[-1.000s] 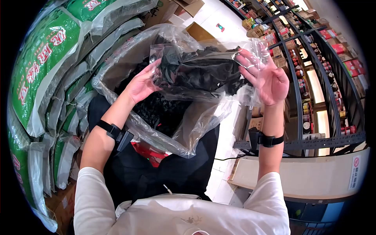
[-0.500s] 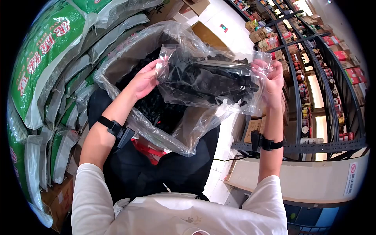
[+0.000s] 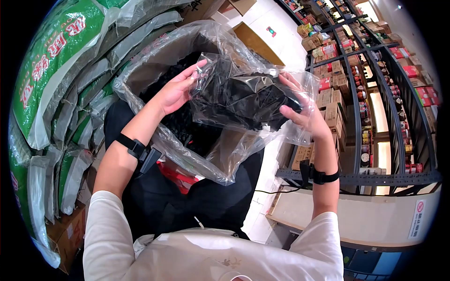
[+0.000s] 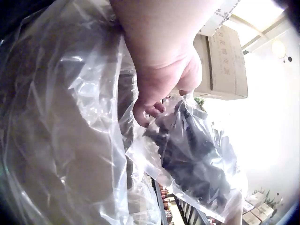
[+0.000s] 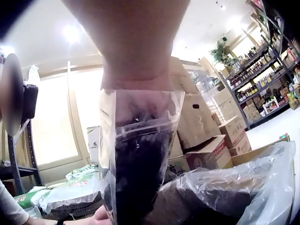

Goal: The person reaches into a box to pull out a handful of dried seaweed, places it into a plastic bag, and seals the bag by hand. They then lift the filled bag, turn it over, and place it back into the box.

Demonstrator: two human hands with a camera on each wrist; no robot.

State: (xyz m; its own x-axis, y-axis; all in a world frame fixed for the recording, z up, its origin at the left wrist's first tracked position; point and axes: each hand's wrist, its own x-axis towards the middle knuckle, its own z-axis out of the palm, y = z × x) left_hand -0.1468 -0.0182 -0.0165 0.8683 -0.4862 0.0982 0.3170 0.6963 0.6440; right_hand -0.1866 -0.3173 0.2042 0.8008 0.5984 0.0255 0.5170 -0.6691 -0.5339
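A clear plastic bag [image 3: 248, 96] of dark, crinkled pieces is stretched between the two hands, above an open box. My left hand [image 3: 177, 93] pinches the bag's left end between thumb and fingers. At the other end my right hand [image 3: 304, 114] grips the bag, its thumb on the near face and its fingers along the far edge. In the right wrist view a zip-like strip [image 5: 145, 129] crosses the bag near that hand. The box, lined with loose clear plastic [image 3: 187, 161], holds more black pieces [image 3: 176, 126].
Stacked green and white sacks [image 3: 61, 56] stand close on the left. Dark metal shelves [image 3: 354, 93] with jars and cartons rise on the right. Brown cardboard boxes [image 5: 201, 152] stand beyond the lined box. A red item [image 3: 176, 178] lies between the person's legs.
My right hand goes from spread fingers at the bag's end to holding its edge, then shifts inward with the thumb over the near face. The left hand keeps its end, slightly farther right.
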